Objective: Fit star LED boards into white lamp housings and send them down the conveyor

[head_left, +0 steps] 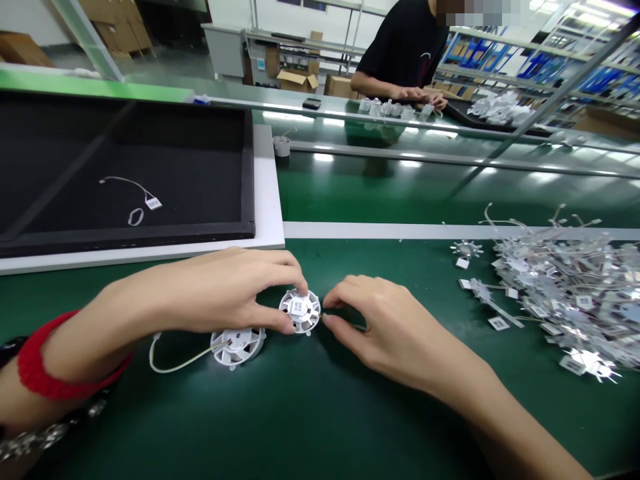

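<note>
The left hand [225,290] pinches a small white round part [299,311] on the green bench [300,413]; the right hand's [385,327] fingertips close on its edge.

The single head-worn camera looked forward and down from close above the left hand [220,290] and right hand [385,327] on the green belt [350,413], its view reaching past them to a co-worker [405,47] across the line.

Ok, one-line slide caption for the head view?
Left hand pinches a white round part on the green belt; right hand touches it.
</note>
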Tool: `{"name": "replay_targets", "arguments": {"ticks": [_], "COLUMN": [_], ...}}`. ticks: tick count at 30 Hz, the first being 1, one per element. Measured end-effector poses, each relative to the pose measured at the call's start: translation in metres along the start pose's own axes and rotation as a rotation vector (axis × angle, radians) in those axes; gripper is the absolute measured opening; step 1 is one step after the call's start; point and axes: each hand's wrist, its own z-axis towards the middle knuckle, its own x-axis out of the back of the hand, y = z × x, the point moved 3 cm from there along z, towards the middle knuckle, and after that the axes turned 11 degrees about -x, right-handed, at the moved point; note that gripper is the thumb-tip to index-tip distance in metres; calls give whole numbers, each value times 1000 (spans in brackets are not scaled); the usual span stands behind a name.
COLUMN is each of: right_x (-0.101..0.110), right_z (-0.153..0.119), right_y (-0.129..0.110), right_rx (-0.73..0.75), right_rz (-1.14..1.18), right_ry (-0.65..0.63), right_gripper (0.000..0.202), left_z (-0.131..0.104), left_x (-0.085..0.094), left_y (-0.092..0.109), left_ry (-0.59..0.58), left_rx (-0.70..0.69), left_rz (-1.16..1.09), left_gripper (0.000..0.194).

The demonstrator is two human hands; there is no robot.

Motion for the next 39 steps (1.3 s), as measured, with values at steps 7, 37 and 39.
{"name": "replay_targets", "arguments": {"ticks": [7,37,39], "right_x": [-24,-48,-50], "right_z": [-2,7,9], "right_y": [-15,-10,-12], "right_rx": [416,430,433], "right_rz": [-33,-160,-180], "right_ry": [293,156,91], "right_gripper": [44,18,17], "left_z": [-26,12,11], "left_x": [23,-11,-10], "left_y": [-7,1,3], "left_ry": [-91,144,143], "left_rx": [226,326,353], "left_rz": [85,38,79], "left_gripper": [28,28,29]}}
